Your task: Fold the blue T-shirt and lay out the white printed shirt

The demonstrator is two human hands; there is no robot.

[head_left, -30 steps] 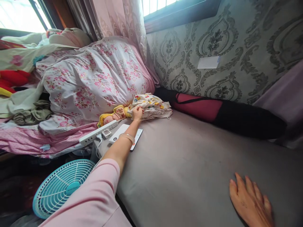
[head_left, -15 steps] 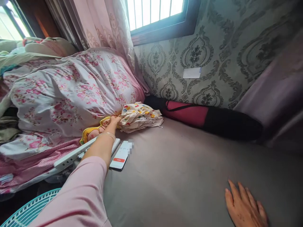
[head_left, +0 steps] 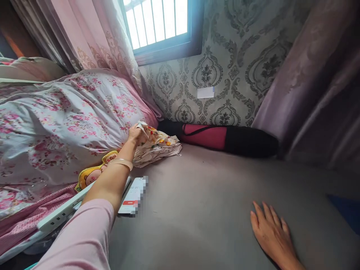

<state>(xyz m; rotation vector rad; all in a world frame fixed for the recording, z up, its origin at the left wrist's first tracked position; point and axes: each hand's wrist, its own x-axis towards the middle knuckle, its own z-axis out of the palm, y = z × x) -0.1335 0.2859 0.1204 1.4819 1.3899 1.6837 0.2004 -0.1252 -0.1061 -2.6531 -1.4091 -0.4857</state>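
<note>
Cloth with a bright print lies bunched on the grey bed at about 11 o'clock from the view's middle, against the floral quilt. Left hand has its grip pinched shut on the cloth's upper edge, lifting a corner. Right hand lies flat and spread on the bed at 5 o'clock, holding nothing; a phone sits just beside the left forearm.

The folded cloth lies on the mattress against the quilt bundle to its left. The bolster lies right of the cloth along the wall. The phone lies before the cloth, beside the power strip.
</note>
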